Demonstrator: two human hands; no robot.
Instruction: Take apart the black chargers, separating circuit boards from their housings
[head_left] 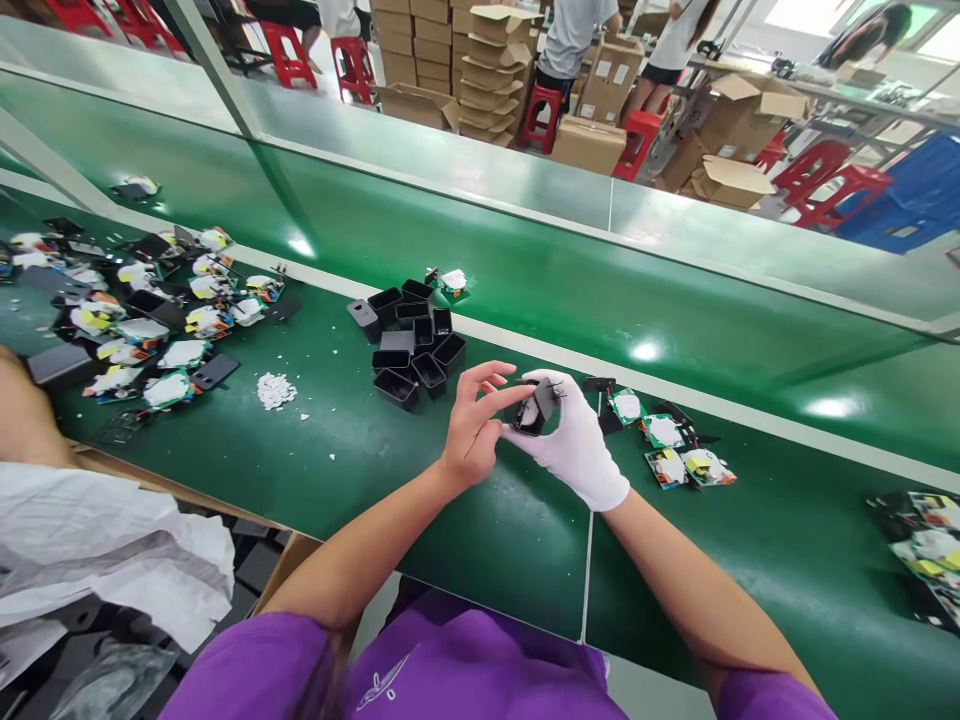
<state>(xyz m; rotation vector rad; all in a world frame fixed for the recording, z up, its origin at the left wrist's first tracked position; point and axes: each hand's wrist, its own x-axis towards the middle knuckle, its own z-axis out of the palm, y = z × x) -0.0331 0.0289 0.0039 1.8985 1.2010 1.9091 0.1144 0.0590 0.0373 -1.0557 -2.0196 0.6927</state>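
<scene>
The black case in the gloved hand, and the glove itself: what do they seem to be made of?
Black case: probably moulded plastic with a matte finish, judging by its dull, flat panel. White glove: likely thin fabric, dull, because it follows the right hand closely; the exact fibre cannot be told.

A: what's that left hand (pixel 476 425) doing?
B: touching a black housing (pixel 528 410) held in the white-gloved right hand (pixel 577 440), over the green surface (pixel 360 450).
A: anything nearby?
B: yeah, black cases (pixel 397 342) clustered left, circuit boards (pixel 664 431) right.
</scene>
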